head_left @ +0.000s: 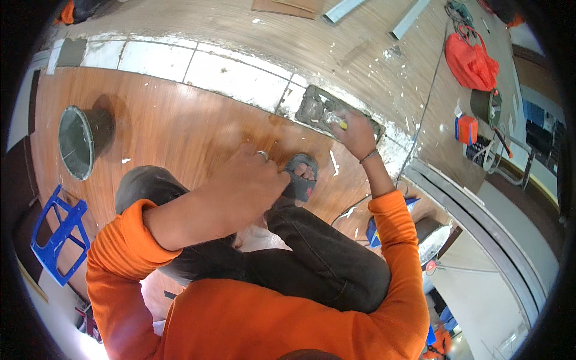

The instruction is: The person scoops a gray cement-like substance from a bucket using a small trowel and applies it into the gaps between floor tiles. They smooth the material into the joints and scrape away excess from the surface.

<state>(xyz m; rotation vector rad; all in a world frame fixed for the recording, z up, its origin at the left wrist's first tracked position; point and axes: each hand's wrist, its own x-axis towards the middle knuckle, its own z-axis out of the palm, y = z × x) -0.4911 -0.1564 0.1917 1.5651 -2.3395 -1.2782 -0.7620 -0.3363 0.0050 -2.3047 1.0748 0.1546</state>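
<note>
My right hand (357, 134) is closed around a small tool with a yellow end (343, 125); its pale, shiny part is too small to make out. It meets the rough grey mortar (311, 110) in a gap along the strip of white tiles (234, 74). In front of my bent legs, my left hand (255, 171) hangs with its fingers curled and a ring on one of them. Whatever its fingers may hold is hidden. Just beyond that hand is my foot in a dark sandal (298, 188).
A dark bucket (85, 143) stands on the wood-look floor at left, near a blue plastic stool (59, 234). Metal profiles (410, 19) lie on the far floor. A red plastic bag (471, 60) sits at far right. A metal door track (480, 222) runs along the right.
</note>
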